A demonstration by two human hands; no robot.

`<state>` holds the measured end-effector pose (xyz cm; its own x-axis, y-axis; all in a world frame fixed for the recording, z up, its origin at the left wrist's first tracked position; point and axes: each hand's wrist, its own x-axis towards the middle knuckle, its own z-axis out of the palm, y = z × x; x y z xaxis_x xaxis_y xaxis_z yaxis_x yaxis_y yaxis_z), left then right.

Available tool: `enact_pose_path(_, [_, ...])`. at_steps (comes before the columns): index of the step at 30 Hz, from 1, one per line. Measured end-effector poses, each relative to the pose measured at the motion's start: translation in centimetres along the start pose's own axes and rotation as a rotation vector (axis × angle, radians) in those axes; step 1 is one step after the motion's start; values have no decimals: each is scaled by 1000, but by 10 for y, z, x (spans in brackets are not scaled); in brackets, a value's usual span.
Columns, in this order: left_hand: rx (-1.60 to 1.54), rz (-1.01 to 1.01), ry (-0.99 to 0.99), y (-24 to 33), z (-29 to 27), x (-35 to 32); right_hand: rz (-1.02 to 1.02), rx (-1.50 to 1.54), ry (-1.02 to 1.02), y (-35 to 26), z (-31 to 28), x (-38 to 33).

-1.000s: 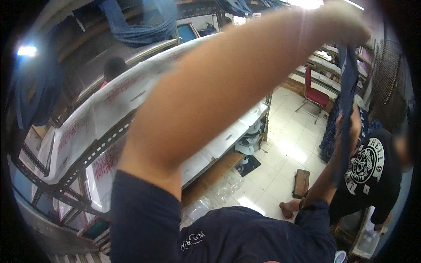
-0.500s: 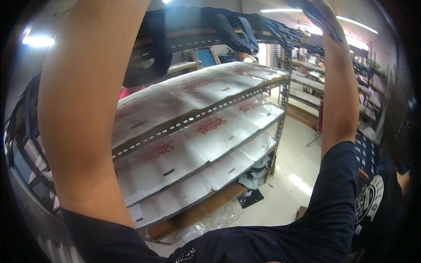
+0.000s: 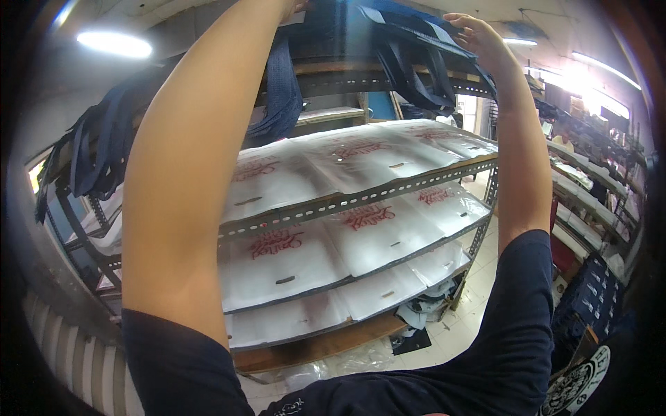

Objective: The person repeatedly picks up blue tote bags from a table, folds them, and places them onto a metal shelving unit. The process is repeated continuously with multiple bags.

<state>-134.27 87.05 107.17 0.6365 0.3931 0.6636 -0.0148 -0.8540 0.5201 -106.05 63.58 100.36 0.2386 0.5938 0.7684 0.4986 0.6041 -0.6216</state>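
Both my arms are raised to the top of a metal shelving rack. Dark blue fabric pieces with strap loops, which look like bags (image 3: 409, 29), lie up there, and a wide strap (image 3: 281, 90) hangs down by my left forearm. My left hand (image 3: 295, 8) is at the upper edge beside the fabric, mostly cut off, so its fingers do not show clearly. At the right end of the pile, my right hand (image 3: 479, 36) has its fingers apart and slightly bent at the fabric's edge. I see nothing gripped in it.
White sheets with red print (image 3: 361, 149) cover the rack's lower tiers, edged by perforated metal rails (image 3: 347, 202). More dark blue straps (image 3: 104, 145) hang at left. Another loaded rack (image 3: 590, 187) stands at right. Clear plastic (image 3: 361, 357) lies on the floor below.
The view has shifted, bringing the rack lower and to the right. My right hand, earlier up by a blurred dark blue piece, now shows spread fingers at the pile's edge.
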Motion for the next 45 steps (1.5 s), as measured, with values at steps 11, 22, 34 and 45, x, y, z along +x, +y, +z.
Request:
enact_pose_path(11, [858,331,126,17,31,-58,-101,-821,330,7,37,-23])
enact_pose_path(22, [633,321,478,62,45,-159,-622,-882,690,-2,117,-131])
enact_pose_path(34, [-528,969,-238,-110,188,-479,1296,-611,874,143,410,-750])
enact_pose_path(45, [248,-312,-1246,-440,197,-827,1467,-2087,1454,-142,343,-864])
